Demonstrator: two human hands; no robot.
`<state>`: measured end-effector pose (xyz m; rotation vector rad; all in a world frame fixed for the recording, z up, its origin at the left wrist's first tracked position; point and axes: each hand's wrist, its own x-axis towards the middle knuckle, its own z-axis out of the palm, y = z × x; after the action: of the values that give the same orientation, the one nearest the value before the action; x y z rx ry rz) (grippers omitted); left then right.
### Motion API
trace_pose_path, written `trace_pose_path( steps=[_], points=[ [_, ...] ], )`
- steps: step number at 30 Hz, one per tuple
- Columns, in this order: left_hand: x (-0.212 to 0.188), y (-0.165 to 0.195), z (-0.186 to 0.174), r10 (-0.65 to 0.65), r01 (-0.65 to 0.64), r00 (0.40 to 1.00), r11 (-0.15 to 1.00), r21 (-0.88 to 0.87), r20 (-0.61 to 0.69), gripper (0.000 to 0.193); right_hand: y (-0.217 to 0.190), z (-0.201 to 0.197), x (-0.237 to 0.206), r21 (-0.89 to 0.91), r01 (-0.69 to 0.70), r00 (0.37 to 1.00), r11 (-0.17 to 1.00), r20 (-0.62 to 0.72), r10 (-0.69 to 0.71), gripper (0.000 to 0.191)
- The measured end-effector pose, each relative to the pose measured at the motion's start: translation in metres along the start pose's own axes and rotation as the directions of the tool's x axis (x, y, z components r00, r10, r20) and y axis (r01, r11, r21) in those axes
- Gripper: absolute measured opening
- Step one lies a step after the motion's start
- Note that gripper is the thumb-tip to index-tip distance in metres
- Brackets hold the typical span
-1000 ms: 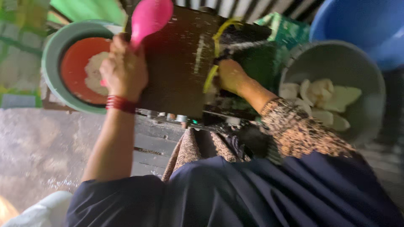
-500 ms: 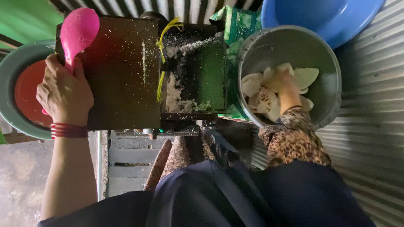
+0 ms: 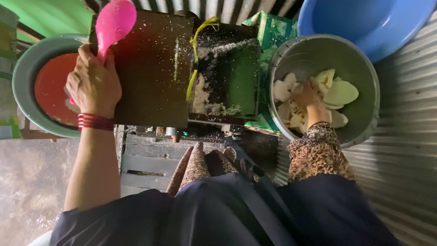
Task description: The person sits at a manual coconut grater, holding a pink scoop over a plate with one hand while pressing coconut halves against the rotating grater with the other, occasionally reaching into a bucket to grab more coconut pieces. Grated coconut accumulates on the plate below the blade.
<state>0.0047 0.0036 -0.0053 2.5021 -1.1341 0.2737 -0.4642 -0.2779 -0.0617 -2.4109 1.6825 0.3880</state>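
I am holding my left hand point(image 3: 93, 84) closed around the handle of a pink spoon point(image 3: 114, 23), its bowl pointing away from me and riding over the far corner of the dark machine point(image 3: 152, 73), which keeps it clear of the flecked top. Just beneath that hand is sitting a grey basin point(image 3: 22, 82) with a red bowl point(image 3: 50, 89) inside it, so the spoon is staying within short reach of both. My right hand point(image 3: 309, 98) is reaching down into the metal bucket point(image 3: 364, 77), fingers curled among the pale white slices point(image 3: 339, 93); whether it is gripping one I cannot tell. Between the hands, white shreds are lying in the machine's open chute point(image 3: 214, 86). Beyond the bucket's rim a blue tub point(image 3: 373, 23) is crowding the far side, and corrugated sheet point(image 3: 409, 150) is closing the right, leaving little room there.
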Motion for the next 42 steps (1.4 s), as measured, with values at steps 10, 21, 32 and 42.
trace_pose_path(
  steps=[10,21,32,42],
  points=[
    [0.004,0.000,0.005,-0.005,0.006,1.000,1.000,0.009,-0.028,0.042,0.017,0.029,0.007,0.050,0.002,1.000,0.999,-0.002,-0.002,0.031],
    [0.006,0.002,0.009,-0.019,0.019,0.999,1.000,0.014,-0.043,0.046,-0.030,-0.051,-0.025,0.455,0.592,0.722,0.665,-0.666,-0.187,0.015],
    [0.007,0.004,0.007,-0.045,0.045,0.999,0.999,-0.024,-0.002,0.046,-0.183,-0.042,-0.006,-0.443,0.759,0.346,0.478,-0.347,-0.872,0.032],
    [0.001,0.009,-0.002,-0.014,0.014,0.999,1.000,0.000,-0.039,0.049,-0.190,-0.030,0.022,-0.062,0.799,0.560,0.598,-0.287,-0.777,0.010]
  ],
)
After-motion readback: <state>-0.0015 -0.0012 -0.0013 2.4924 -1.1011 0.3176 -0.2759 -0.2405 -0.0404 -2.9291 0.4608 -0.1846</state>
